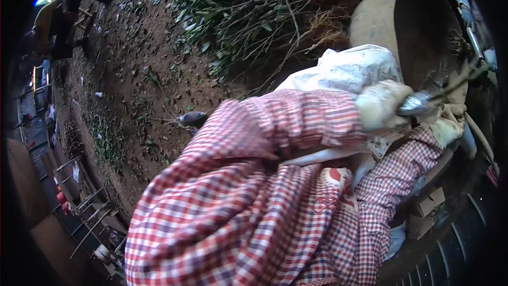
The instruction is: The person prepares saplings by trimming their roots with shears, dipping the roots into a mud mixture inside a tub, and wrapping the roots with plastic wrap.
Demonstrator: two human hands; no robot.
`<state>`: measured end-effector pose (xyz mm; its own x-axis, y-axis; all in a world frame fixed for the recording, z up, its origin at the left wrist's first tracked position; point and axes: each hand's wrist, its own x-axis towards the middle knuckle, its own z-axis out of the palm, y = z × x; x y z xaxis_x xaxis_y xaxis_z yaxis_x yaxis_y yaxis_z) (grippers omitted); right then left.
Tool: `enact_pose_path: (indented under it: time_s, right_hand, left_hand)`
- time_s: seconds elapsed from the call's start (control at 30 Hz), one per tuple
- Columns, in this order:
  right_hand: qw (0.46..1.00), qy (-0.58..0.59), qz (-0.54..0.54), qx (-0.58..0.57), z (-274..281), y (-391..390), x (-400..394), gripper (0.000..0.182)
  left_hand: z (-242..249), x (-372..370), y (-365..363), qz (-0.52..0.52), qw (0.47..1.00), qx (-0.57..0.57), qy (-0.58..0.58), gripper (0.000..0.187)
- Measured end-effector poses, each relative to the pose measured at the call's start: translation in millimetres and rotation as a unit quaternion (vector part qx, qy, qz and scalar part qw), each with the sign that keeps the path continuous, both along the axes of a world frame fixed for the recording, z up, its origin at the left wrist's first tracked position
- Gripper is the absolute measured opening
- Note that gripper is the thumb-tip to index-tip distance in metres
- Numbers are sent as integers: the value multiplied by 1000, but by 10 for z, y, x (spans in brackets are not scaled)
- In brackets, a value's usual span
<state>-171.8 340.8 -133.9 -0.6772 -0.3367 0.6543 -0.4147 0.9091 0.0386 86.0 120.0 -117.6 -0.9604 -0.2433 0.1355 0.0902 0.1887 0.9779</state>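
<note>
My left hand [383, 103], in a pale glove, is closed around a shiny silver plastic-wrapped bundle [415, 104]. A brown stem [459, 80] runs from the bundle toward the upper right; both are blurred by motion. Just below and to the right, my right hand [447, 125], also gloved, is closed close to the bundle. What its fingers hold is hidden. White sacking [349, 69] lies behind my left wrist. Beyond the hands, a large pale, round-walled container [373, 18] lies with its dark opening facing right.
Piled leafy branches [243, 18] lie above the hands. A small plant with a dark wrapped base [192, 118] rests on the brown soil [137, 37]. Another person [55, 21] is at upper left; a co-worker's gloved hand [466, 17] shows at right. Cardboard boxes [427, 204] stand lower right.
</note>
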Motion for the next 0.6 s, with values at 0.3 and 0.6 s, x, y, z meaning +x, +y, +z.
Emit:
enact_pose_path:
  time_s: [0.3,0.6]
  right_hand:
    - [907,96,-135,387,230,1147,-112,47]
    - [614,-406,140,-662,-233,385,1494,27]
  left_hand:
    - [-1044,1978,-2191,345,900,262,53,57]
    - [-1675,4438,-2098,619,460,-45,-635,52]
